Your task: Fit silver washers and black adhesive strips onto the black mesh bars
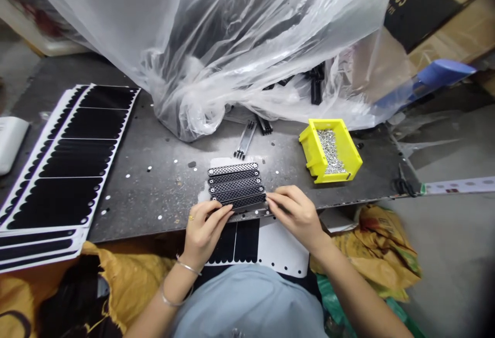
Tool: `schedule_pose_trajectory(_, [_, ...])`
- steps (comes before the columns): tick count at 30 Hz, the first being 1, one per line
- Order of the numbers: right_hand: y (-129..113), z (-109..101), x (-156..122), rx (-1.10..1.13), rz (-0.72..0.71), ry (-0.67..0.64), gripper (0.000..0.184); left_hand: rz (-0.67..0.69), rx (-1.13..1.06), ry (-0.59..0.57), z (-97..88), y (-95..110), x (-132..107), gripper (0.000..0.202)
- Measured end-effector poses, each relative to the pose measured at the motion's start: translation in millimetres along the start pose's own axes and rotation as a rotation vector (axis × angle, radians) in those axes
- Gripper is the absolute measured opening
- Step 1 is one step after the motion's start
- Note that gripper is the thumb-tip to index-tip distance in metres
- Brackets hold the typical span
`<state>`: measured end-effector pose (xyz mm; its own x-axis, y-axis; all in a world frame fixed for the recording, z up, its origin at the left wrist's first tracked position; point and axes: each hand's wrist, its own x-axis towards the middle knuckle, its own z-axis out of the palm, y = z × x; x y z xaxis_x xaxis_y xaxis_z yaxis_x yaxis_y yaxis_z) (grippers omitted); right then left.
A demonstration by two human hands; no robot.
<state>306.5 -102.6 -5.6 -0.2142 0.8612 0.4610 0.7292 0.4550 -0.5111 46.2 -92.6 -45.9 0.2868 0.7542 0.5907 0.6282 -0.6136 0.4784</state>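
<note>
Several black strips with a crisscross pattern and rounded ends (pixel 235 181) lie side by side in a stack at the bench's front edge. My left hand (pixel 204 227) has its thumb and fingers pressed together at the left part of the nearest strip (pixel 249 201). At that strip's right end, my right hand (pixel 297 213) is closed in a pinch; whatever lies between its fingertips is too small to name. A yellow bin (pixel 353 158) full of small silvery metal pieces (pixel 330 150) stands to the right, beyond my right hand.
Clear plastic sheeting (pixel 185 96) covers the bench's back. Narrow parts (pixel 245 139) lie behind the strips. White sheets with black stickers (pixel 83 147) are at left; another sheet (pixel 282 245) rests over my lap. Scissors (pixel 404 183) lie at the right edge, yellow sacks (pixel 379 250) below.
</note>
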Motion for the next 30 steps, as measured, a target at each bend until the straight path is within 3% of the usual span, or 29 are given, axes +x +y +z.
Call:
schedule_pose_trajectory(5, [1,2,0,-0.295,-0.254,-0.076,0.02,-0.012,-0.03,0.013,0.7,1,4,0.025])
schedule_pose_trajectory(8, [2,-6,2,-0.366,-0.362,-0.118,0.018,0.002,-0.045,0.026,1.0,2,7,0.023])
schedule_pose_trajectory(13, [-9,-14,15,-0.233,-0.326,-0.191,0.014,-0.035,-0.029,0.008,-1.4,1,5,0.032])
schedule_pose_trajectory(17, [-28,18,26,-0.042,-0.236,-0.163,0.014,-0.154,-0.015,-0.014,-9.5,-3,1,0.054])
schedule_pose_trajectory(21, [-42,57,31,-0.069,-0.382,-0.179,0.019,-0.227,-0.091,-0.075,-11.9,-7,1,0.052])
schedule_pose_trajectory(24, [-48,70,33,-0.072,-0.476,-0.185,0.022,-0.259,-0.176,-0.095,-9.1,-8,2,0.05])
schedule_pose_trajectory(27, [-50,65,34,-0.05,-0.499,-0.194,0.025,-0.264,-0.189,-0.083,-12.1,-5,0,0.05])
schedule_pose_trajectory(30, [-48,40,30,0.002,-0.455,-0.17,0.029,-0.189,-0.203,0.002,-23.6,3,-12,0.042])
